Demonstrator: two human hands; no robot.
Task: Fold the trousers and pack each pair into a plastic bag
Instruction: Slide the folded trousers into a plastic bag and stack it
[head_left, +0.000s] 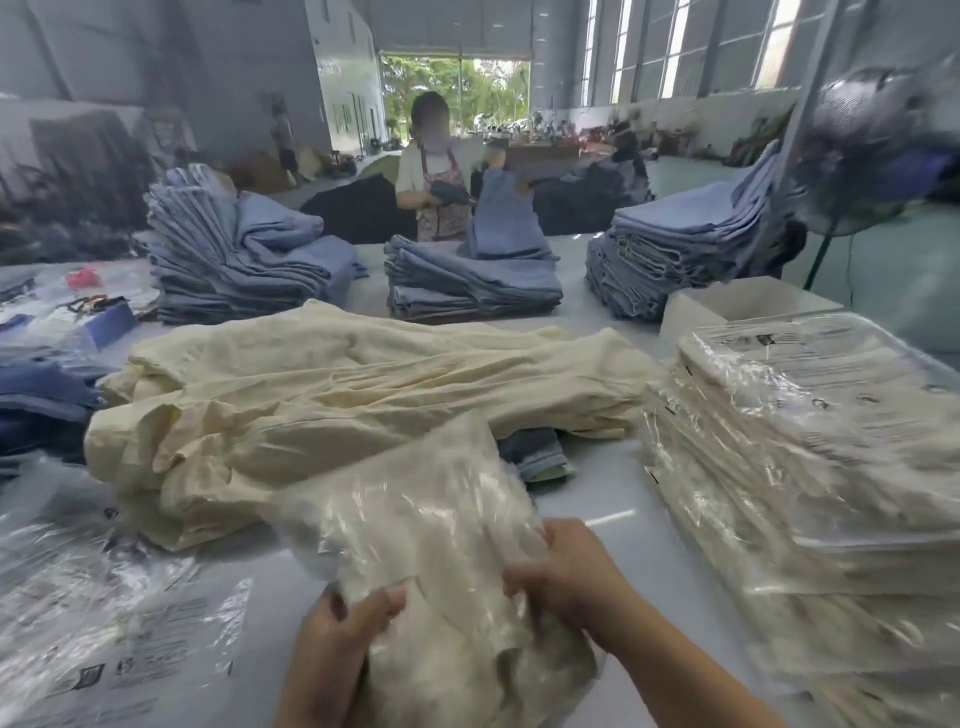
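Head view: hands (457, 613) gripping bagged trousers (415, 525)

Garment factory packing hall: stacked folded blue trousers (239, 260), bagged stock pile (810, 467), long worktable (613, 499).

Soft daylight, edges warped, perhaps motion-blurred.

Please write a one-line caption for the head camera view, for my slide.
Both hands, left hand and right hand, grip cream trousers in a plastic bag, beside a stack of packed bags.
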